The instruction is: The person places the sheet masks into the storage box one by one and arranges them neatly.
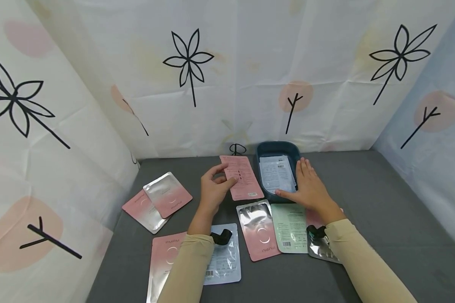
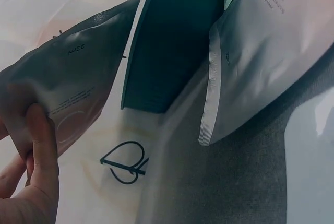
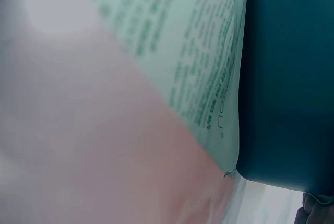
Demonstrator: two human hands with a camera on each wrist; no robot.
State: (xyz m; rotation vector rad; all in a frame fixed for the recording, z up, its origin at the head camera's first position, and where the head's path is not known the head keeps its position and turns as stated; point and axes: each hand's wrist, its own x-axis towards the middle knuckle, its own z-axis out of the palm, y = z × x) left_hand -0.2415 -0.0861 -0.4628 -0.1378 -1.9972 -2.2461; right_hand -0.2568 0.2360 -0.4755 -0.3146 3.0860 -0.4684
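My left hand [image 1: 213,194] pinches a pink face mask packet [image 1: 243,179] between thumb and fingers, just left of a dark teal bin [image 1: 263,148]. In the left wrist view the packet's silvery front [image 2: 86,72] shows, with the thumb pressed against it. White printed packets [image 1: 276,171] lie inside the bin. Against the bin's right side rests my right hand [image 1: 314,193], its fingers straight along the rim and its thumb over the near corner. The right wrist view shows the bin's outer wall [image 3: 287,83] beside a green packet [image 3: 177,51].
Nearer me on the grey table [image 1: 383,202] lie a pink-silver packet [image 1: 258,229], a green packet, a silver packet [image 1: 322,248] partly under my right sleeve, a light blue packet [image 1: 225,256] and a large pink packet [image 1: 168,248]. Two overlapping packets [image 1: 168,193] lie left. Printed cloth walls [image 1: 250,63] enclose the table.
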